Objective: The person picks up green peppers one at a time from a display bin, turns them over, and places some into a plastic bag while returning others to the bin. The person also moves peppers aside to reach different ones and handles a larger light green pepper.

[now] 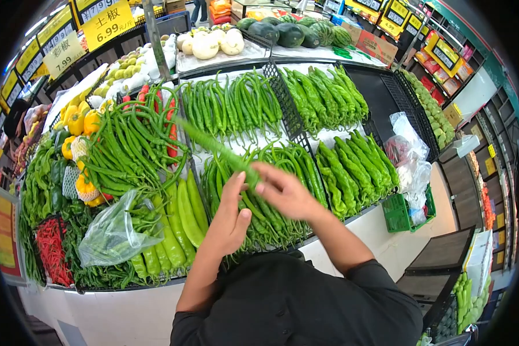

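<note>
A long green chili pepper [213, 145], slightly blurred, slants up to the left from my right hand [287, 194], whose fingers close on its lower end. My left hand [230, 218] is beside it, fingers stretched upward and thumb apart, with the fingertips right at the pepper's lower end. Below both hands lies a row of thin green chilies [294, 167] on the display. Behind it, another row of long green chilies [230, 104] is lined up on white lining. Left of my left hand are large pale-green peppers [189, 216].
A heap of loose green chilies [124, 150] and a clear plastic bag [118, 233] lie at left. Thicker green peppers [357, 173] fill the right section. A black divider [279, 92] separates the rows. A green crate [399, 213] with bags stands right; watermelons [288, 34] sit behind.
</note>
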Demonstrator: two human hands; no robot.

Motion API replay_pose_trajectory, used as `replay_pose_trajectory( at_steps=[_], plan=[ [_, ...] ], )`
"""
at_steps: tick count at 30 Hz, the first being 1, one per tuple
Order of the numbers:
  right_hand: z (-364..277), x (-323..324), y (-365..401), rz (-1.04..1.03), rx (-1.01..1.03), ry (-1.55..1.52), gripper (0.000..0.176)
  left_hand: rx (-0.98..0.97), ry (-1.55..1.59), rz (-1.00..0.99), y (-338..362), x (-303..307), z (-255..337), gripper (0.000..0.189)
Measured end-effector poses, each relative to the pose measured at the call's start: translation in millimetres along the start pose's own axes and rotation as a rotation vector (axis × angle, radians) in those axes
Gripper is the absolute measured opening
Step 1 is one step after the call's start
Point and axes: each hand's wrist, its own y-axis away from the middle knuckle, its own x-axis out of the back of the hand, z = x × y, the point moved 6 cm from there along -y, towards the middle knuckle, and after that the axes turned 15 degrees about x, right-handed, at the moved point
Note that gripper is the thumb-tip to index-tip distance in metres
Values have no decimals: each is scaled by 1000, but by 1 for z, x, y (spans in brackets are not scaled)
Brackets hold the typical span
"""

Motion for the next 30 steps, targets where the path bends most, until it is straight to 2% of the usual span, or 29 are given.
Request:
replay_pose_trajectory(
  at_steps=[1,3,4,5,7,10,16,20,22,26,30],
  plan=[
    [18,17,-10,156,69,-48,45,8,53,-10,0,2,0,59],
    [27,62,-38,304,44,209,46,21,21,38,2,16,-4,62],
    [55,85,-54,318,23,137,45,28,4,62,4,23,-8,64],
    [51,100,-69,357,-50,136,44,36,12,113,7,31,-11,61],
    [102,139,-99,372,-2,318,43,130,25,129,17,49,-20,60],
    [188,178,-142,291,-145,575,44,272,103,156,23,62,-28,54],
    [252,175,-168,287,-369,630,44,412,90,199,29,75,-49,46],
    [296,180,-174,256,-415,765,42,440,52,220,25,82,-62,44],
    [303,177,-172,246,-445,810,42,458,41,226,21,83,-63,43],
    [314,172,-164,89,-574,902,44,466,32,216,14,83,-70,43],
    [306,165,-163,121,-506,959,33,460,21,214,12,83,-70,42]
  ],
)
